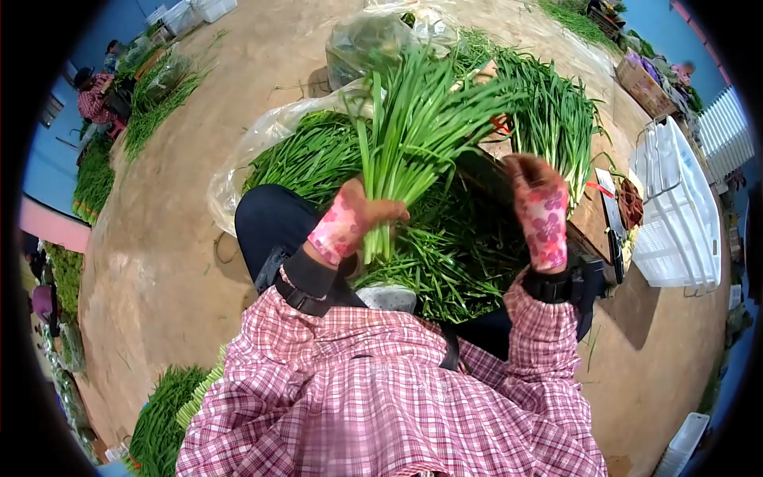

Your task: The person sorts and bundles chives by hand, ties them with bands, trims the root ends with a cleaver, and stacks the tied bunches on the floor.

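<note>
My left hand (358,219), in a pink flowered glove or cuff with bare fingers, is closed around the lower stalks of a bunch of garlic chives (421,131). The long green leaves fan up and to the right. To the right of the bunch is my right hand (543,207), raised, its fingers curled together and slightly blurred. Whatever it may pinch is hidden. Between my legs lies a heap of loose green leaves (465,266). More chives (310,147) fill a clear plastic bag (230,179) beside my left knee.
Laid-out chives (556,119) rest on a board at the upper right. White plastic crates (675,215) stand at the right. A stuffed plastic bag (362,44) is ahead. Another person (95,99) sits far left by green heaps. Chives (163,421) lie at lower left.
</note>
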